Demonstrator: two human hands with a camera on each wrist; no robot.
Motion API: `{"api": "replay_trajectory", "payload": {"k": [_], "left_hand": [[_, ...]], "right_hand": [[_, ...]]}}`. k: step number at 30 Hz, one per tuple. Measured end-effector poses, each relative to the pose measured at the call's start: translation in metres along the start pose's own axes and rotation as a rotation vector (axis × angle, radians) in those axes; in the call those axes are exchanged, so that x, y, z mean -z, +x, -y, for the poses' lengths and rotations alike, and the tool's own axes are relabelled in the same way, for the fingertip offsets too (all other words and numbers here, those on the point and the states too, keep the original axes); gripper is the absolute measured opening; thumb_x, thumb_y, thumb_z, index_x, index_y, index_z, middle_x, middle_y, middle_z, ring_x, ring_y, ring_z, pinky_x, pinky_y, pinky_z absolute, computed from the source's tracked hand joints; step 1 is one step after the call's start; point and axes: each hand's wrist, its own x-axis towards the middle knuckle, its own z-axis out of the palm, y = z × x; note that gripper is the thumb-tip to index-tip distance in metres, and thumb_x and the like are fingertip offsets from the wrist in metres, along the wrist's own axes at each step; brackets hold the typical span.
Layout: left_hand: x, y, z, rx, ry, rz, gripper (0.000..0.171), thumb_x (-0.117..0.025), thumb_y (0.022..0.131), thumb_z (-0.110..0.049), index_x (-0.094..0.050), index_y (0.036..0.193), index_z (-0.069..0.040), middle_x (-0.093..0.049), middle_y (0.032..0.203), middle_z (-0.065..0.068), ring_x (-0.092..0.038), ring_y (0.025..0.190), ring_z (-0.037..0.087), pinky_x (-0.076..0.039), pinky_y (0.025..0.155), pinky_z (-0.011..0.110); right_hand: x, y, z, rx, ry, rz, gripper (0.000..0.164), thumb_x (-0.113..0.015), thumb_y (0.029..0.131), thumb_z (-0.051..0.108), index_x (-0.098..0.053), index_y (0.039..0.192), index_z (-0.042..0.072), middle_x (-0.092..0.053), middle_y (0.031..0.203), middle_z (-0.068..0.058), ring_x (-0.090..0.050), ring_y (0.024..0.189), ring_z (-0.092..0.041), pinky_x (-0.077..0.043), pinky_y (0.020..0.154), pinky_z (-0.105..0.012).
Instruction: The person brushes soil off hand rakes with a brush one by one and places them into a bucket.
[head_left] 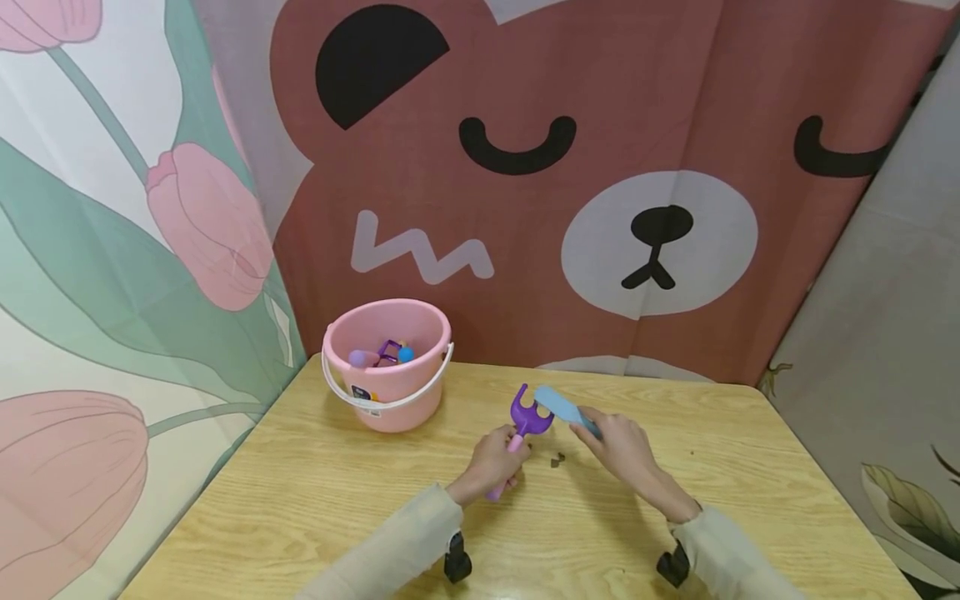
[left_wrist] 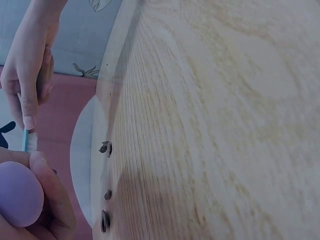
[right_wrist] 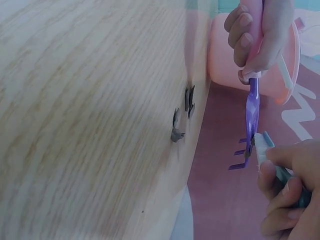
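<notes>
My left hand grips the pink handle of a toy garden rake, its purple head raised over the table with the prongs pointing away. In my right hand is a light blue brush, held by its handle. White bristles meet the rake's purple head in the right wrist view, where dark dirt shows between them. The rounded lilac handle end pokes out of the left fist in the left wrist view. Several dark dirt clumps lie on the tabletop below the hands.
A pink bucket with a white handle stands at the back left, holding purple and blue toy pieces. The wooden table ends at a curtain printed with a bear's face. Floral cloth hangs at the left.
</notes>
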Motion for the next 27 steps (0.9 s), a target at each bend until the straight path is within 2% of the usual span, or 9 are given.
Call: {"api": "replay_trajectory", "payload": {"k": [5, 8, 13, 16, 21, 27], "left_hand": [[0.000, 0.000, -0.001, -0.005, -0.003, 0.003, 0.023, -0.063, 0.094, -0.010, -0.060, 0.111, 0.004, -0.059, 0.066, 0.012, -0.048, 0.041, 0.010, -0.046, 0.037, 0.024], [0.000, 0.000, -0.001, -0.003, -0.005, 0.004, 0.022, -0.062, 0.094, -0.010, -0.060, 0.111, 0.004, -0.060, 0.066, 0.013, -0.049, 0.041, 0.010, -0.046, 0.037, 0.025], [0.000, 0.001, 0.000, -0.001, -0.004, 0.007, 0.016, -0.062, 0.093, -0.011, -0.060, 0.106, -0.001, -0.060, 0.066, 0.013, -0.049, 0.040, 0.010, -0.046, 0.037, 0.024], [-0.001, 0.001, 0.000, -0.002, -0.011, 0.006, 0.015, -0.063, 0.093, -0.011, -0.060, 0.105, -0.002, -0.059, 0.064, 0.012, -0.048, 0.040, 0.010, -0.045, 0.036, 0.024], [0.000, 0.000, 0.000, 0.009, -0.014, 0.000, 0.021, -0.063, 0.093, -0.011, -0.060, 0.110, 0.002, -0.059, 0.065, 0.011, -0.048, 0.040, 0.010, -0.044, 0.035, 0.024], [0.001, 0.000, 0.002, 0.018, -0.004, -0.001, 0.027, -0.064, 0.094, -0.012, -0.059, 0.115, 0.004, -0.061, 0.070, 0.016, -0.048, 0.040, 0.010, -0.044, 0.035, 0.024]], "right_hand": [[0.002, 0.003, 0.000, -0.023, -0.028, -0.022, 0.038, -0.069, 0.095, 0.025, -0.067, 0.121, -0.002, -0.029, 0.046, 0.011, -0.017, 0.039, 0.000, -0.016, 0.038, -0.018], [0.003, 0.005, 0.000, -0.009, -0.003, -0.035, 0.036, -0.069, 0.095, 0.024, -0.067, 0.120, -0.002, -0.029, 0.046, 0.012, -0.016, 0.038, 0.001, -0.016, 0.037, -0.017], [0.003, 0.005, 0.001, 0.025, 0.052, 0.016, 0.034, -0.067, 0.096, 0.025, -0.068, 0.118, -0.001, -0.032, 0.047, 0.014, -0.020, 0.039, 0.003, -0.018, 0.038, -0.016], [0.004, 0.003, 0.000, -0.007, 0.025, 0.034, 0.035, -0.066, 0.097, 0.026, -0.067, 0.120, -0.001, -0.032, 0.046, 0.012, -0.020, 0.038, 0.001, -0.017, 0.038, -0.017], [0.007, -0.001, -0.004, -0.063, -0.025, 0.018, 0.037, -0.066, 0.097, 0.026, -0.066, 0.121, -0.002, -0.031, 0.046, 0.009, -0.019, 0.038, -0.001, -0.016, 0.038, -0.019], [0.007, -0.003, -0.010, -0.060, 0.033, 0.027, 0.037, -0.066, 0.097, 0.025, -0.065, 0.122, -0.003, -0.034, 0.047, 0.010, -0.022, 0.038, -0.001, -0.018, 0.037, -0.018]]}}
